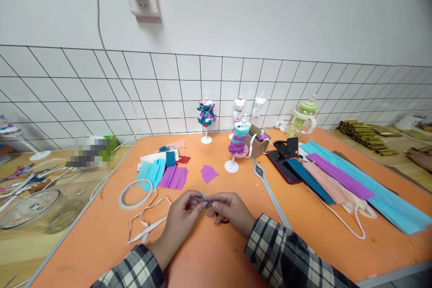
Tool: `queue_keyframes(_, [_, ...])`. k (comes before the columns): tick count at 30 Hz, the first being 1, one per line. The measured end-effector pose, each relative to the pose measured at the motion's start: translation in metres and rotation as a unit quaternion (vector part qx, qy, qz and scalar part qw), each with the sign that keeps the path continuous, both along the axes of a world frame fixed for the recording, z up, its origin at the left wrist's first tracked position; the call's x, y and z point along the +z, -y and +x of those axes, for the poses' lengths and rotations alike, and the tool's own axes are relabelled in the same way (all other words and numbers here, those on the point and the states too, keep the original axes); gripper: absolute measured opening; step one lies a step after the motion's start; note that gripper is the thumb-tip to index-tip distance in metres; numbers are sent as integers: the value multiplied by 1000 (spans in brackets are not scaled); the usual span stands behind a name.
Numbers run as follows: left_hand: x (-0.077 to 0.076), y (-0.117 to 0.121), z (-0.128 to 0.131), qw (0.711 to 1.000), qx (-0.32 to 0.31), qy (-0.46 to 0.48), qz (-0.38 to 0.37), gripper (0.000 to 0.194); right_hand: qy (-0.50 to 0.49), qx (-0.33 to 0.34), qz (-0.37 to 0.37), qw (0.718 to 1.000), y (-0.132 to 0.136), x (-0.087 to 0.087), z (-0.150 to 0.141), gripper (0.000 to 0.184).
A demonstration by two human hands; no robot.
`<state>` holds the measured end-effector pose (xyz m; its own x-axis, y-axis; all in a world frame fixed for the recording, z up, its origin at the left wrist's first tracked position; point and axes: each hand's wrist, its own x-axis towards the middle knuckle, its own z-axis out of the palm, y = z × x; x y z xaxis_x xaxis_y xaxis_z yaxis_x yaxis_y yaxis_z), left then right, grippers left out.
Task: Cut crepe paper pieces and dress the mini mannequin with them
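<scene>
Head view: L hand (180, 218) & R hand (234, 211) fingertips pinching sm. blue scrap (205, 204) betw. them, mostly hidden. Purple crepe-paper piece (209, 173) loose beyond fingers. Risk: scrap may tear if tips pull unevenly.

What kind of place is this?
It looks like a craft corner: there are small mannequins, a tape roll and coloured strips of cloth or paper.
</scene>
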<state>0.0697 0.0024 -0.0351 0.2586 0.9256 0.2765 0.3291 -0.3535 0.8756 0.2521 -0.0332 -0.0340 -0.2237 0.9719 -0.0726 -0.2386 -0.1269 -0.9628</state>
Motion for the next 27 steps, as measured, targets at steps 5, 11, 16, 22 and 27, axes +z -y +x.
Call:
queue_keyframes(5, [3,-3,4,1000,-11,-14,-4,15,-24,-8,-14,1000,-5,-5,-1,41])
queue_keyframes(11, [7,-3,7,999,-10,-34,6,26,-73,-30,-27,997,-7,-2,0,50])
queue_keyframes(16, [13,-19,-17,989,84,-107,52,33,-93,-85,-17,992,-12,4,14,55])
queue_keyframes(22, [22,-45,-51,952,130,-263,91,35,23,-110,47,993,-15,0,24,51])
queue_keyframes(27, [22,-50,-58,910,121,-390,71,44,211,-54,161,963,-6,-1,5,34])
